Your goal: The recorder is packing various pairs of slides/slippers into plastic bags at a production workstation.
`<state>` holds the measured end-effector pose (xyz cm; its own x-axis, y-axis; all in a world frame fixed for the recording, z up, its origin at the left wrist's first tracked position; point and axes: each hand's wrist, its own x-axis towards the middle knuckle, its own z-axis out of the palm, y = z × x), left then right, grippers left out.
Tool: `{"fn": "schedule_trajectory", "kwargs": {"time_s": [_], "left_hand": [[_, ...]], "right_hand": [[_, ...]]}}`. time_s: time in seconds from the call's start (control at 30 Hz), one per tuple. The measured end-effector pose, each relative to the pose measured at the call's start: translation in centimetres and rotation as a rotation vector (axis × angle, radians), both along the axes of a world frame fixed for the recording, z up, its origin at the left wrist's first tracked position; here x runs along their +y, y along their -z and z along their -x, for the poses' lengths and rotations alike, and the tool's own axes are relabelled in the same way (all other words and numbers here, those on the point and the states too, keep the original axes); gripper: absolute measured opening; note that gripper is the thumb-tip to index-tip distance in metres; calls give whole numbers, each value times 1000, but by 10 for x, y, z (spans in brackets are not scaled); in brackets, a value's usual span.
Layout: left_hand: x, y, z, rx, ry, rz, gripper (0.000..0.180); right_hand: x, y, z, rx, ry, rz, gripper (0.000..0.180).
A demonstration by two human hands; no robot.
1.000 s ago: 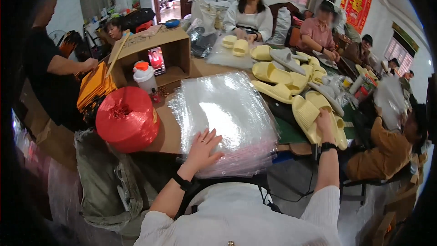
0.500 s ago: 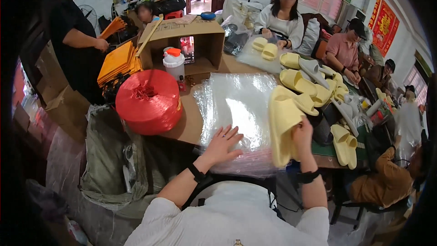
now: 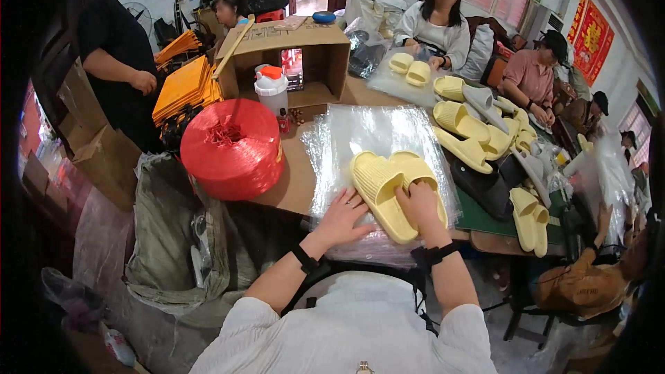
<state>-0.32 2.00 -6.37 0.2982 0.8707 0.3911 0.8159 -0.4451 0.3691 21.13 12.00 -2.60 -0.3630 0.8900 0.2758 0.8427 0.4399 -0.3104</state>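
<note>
A pair of pale yellow slippers (image 3: 379,183) sits side by side on a stack of clear plastic bags (image 3: 350,128) before me. My right hand (image 3: 420,208) reaches over the right slipper and grips the pair near the middle, its fingertips partly hidden inside. My left hand (image 3: 339,216) lies with fingers spread on the bags, just beside the left slipper's edge. Off to the right is a heap of yellow and grey slippers (image 3: 460,119). Another yellow pair (image 3: 528,218) rests near the table's front edge.
On the left stand a big red twine roll (image 3: 232,149), a white bottle with an orange lid (image 3: 271,88) and a cardboard box (image 3: 325,62). Orange packs (image 3: 181,90) lie beyond. Below the table edge hangs a sack (image 3: 166,235). Several people work around the table.
My right hand has brought the yellow slippers leftward from the bags' right side and set them on the stack. My left hand remains on the bags. The person at left no longer holds up an orange pack.
</note>
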Motion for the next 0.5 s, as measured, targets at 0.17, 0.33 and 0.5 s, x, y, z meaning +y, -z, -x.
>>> {"fn": "schedule_trajectory", "kwargs": {"time_s": [0.17, 0.33, 0.5], "left_hand": [[1, -1, 0, -7, 15, -25, 65], [-1, -3, 0, 8, 3, -29, 66], [1, 0, 0, 31, -3, -1, 68]], "right_hand": [[-7, 12, 14, -13, 112, -124, 48], [-6, 19, 15, 41, 153, -141, 46], [-2, 24, 12, 185, 200, -102, 45]]}}
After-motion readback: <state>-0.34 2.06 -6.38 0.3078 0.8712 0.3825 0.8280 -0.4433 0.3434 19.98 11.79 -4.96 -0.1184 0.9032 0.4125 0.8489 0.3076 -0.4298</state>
